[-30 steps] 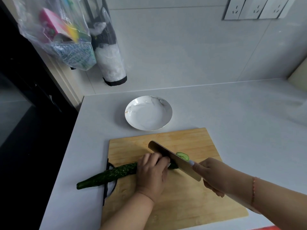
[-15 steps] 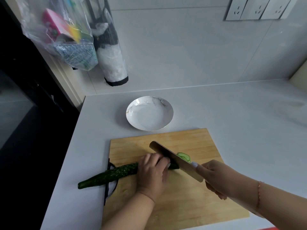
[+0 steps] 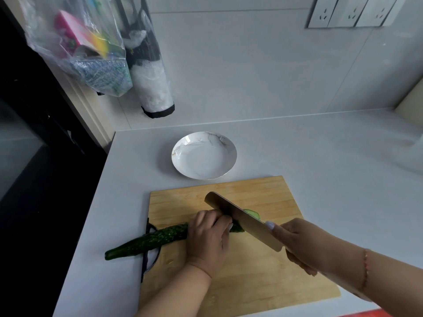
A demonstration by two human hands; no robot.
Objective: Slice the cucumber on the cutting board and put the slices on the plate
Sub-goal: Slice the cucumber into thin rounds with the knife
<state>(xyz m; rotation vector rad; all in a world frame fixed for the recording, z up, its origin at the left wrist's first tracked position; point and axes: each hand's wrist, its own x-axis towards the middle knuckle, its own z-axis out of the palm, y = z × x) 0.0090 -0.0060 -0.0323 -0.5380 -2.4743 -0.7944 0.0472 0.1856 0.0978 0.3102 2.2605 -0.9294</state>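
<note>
Cucumber (image 3: 148,240) lying across the left part of the cutting board (image 3: 263,271), dark tip hanging past the board's left edge over the counter (image 3: 320,156), cut end hidden behind the blade. Left hand (image 3: 209,239) pressing down on the cucumber's right portion, grip clenched around it, fingertips curled just beside the blade. Right hand (image 3: 299,242) grasping the handle of the knife (image 3: 242,219), grip wrapped tight, forefinger laid along the blade's back. Broad blade angled from lower right to upper left, edge down at the cucumber's cut end, close against the left knuckles. Pale green slices (image 3: 253,213) lying on the board just behind the blade, partly hidden by it; number not clear. Plate (image 3: 203,155), white with faint marbling, sitting on the counter just beyond the board's far edge, holding nothing. Thin bracelet (image 3: 365,268) on the right wrist. Dark loop (image 3: 148,257) at the board's left edge, under the cucumber. Clear plastic bag (image 3: 75,49) with colourful packets hanging at upper left, beside a second hanging bag (image 3: 151,81) of white material. Wall sockets (image 3: 352,12) at upper right
</note>
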